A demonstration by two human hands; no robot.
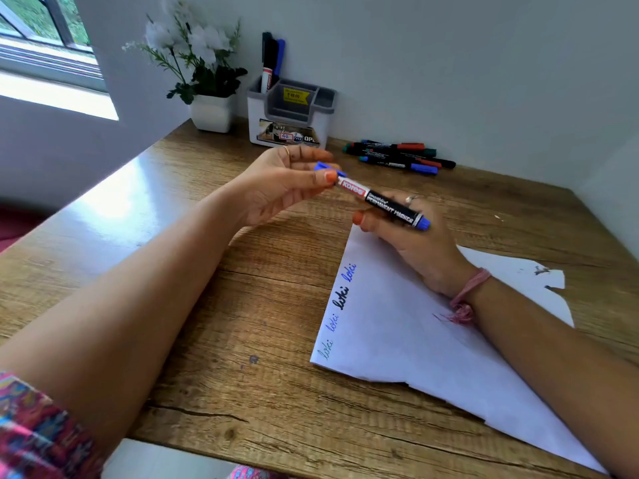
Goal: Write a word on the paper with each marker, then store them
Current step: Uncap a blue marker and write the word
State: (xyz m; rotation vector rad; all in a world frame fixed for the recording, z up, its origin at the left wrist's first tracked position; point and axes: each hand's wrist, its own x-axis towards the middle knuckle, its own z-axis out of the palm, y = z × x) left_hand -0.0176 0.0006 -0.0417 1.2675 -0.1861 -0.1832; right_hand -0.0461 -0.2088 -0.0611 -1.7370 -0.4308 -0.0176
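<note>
Right hand (411, 233) gripped the barrel of a blue permanent marker (383, 203), fingers curled round its rear half, above the top corner of the paper (432, 340). Marker lay roughly level, blue end plug pointing right, cap end pointing left.

Left hand (287, 184) pinched the blue cap (328, 169) between thumb and fingertips, right at the marker's front end. Cap touched or sat on the tip; could not tell whether it was fully seated. Both hands were held up off the wooden table (207, 305).

Paper lay skewed on the table under the right forearm, one corner torn. Along its left edge ran four handwritten words reading "loki": faint green, blue, heavy black, blue.

Behind the hands, near the wall, a loose pile of markers (397, 155) lay on the table, with red, green, blue and black caps showing. Left of the pile stood a grey and white organizer (294, 112) with a yellow price sticker; three stored markers (271, 60) stood upright in its left rear compartment. A white pot of white flowers (207, 81) stood just beside the organizer, by the window corner.

A pink thread band circled the right wrist; patterned sleeve on the left arm.
</note>
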